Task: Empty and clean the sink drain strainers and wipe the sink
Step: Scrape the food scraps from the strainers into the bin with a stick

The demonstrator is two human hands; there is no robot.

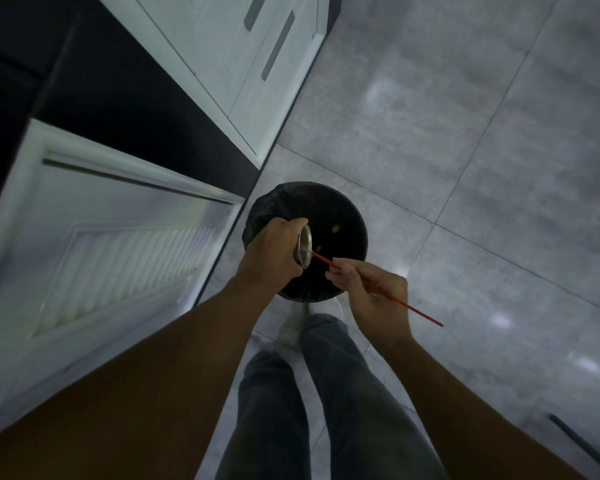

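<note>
Down on the grey tiled floor (pixel 465 168), right by the corner of some white cabinet doors (pixel 101 254) under a dark countertop (pixel 118 98), sits a round black bin (pixel 340 209) with a black bag liner, and the lighting is pretty dim. Count-wise: one bin, one metal strainer (pixel 305 245), one thin red stick (pixel 420 311), two hands, plus a couple of pale scraps (pixel 335 229) lying inside the bin. Left hand (pixel 274 251) has its fingers wrapped around the strainer, holding it tipped on its side right over the bin opening. Right hand (pixel 374 292) pinches the stick between thumb and fingertips, other fingers curled, with the stick's tip poking into the strainer's open mouth. Grey trousers (pixel 343 393) show below.
</note>
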